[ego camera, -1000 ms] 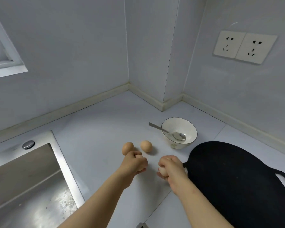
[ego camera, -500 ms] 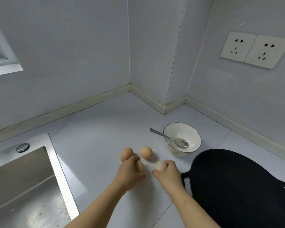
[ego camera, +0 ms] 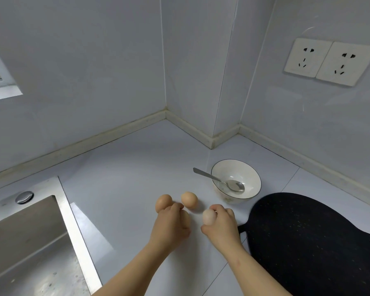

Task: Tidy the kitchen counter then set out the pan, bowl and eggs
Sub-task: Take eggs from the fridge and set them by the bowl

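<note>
**Domestic kitchen, corner of worktop.**
- Table [ego camera: 120, 189]: pale and glossy, with a raised cream upstand where it meets the walls.
- Walls [ego camera: 83, 71]: grey, wipe-clean, with vertical seams.
- Sink [ego camera: 77, 242]: stainless steel, inset at 8 o'clock, with a round metal knob [ego camera: 24, 197] on its deck.
- Wall sockets [ego camera: 329, 61]: a white pair at 2 o'clock.
- Window frame [ego camera: 2, 90]: white, at 9 o'clock.
- Pan [ego camera: 308, 242]: black and speckled, at 4 o'clock.
- Bowl [ego camera: 244, 170]: white, dark-rimmed, just right of centre, with a metal spoon [ego camera: 218, 180] resting in it.
- Egg [ego camera: 189, 199]: brown, one of four near centre.
</note>
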The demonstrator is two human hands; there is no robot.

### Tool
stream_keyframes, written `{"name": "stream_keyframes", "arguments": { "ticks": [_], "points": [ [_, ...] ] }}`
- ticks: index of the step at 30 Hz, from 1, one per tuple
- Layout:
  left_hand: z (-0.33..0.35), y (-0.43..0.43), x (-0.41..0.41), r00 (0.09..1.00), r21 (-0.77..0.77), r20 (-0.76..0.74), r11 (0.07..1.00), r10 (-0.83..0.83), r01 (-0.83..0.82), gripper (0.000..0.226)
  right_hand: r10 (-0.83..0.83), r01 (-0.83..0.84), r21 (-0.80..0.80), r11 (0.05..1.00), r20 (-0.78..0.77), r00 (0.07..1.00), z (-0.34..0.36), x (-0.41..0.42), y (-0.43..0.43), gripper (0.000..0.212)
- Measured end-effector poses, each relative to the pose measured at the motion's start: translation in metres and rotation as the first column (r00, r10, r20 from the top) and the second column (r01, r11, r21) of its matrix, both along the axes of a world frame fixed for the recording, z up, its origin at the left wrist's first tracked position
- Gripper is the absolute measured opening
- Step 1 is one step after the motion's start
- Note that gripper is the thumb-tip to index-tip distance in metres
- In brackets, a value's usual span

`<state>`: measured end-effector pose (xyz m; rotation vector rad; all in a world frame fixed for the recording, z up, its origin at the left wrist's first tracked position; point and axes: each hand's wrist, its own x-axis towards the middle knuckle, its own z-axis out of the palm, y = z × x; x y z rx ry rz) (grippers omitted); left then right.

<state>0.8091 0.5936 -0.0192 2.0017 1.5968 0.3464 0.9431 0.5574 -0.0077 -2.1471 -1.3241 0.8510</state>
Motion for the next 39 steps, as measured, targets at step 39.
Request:
{"name": "stream_keyframes", "arguments": {
  "ticks": [39],
  "points": [
    [0.003, -0.006, -0.001, 0.999, -0.024, -0.047, 1.000, -0.017, 0.016, 0.064, -0.043, 0.044, 0.009, 0.999, -0.078, 0.996, -0.011, 0.001, -0.001, 0.059]
  ]
}}
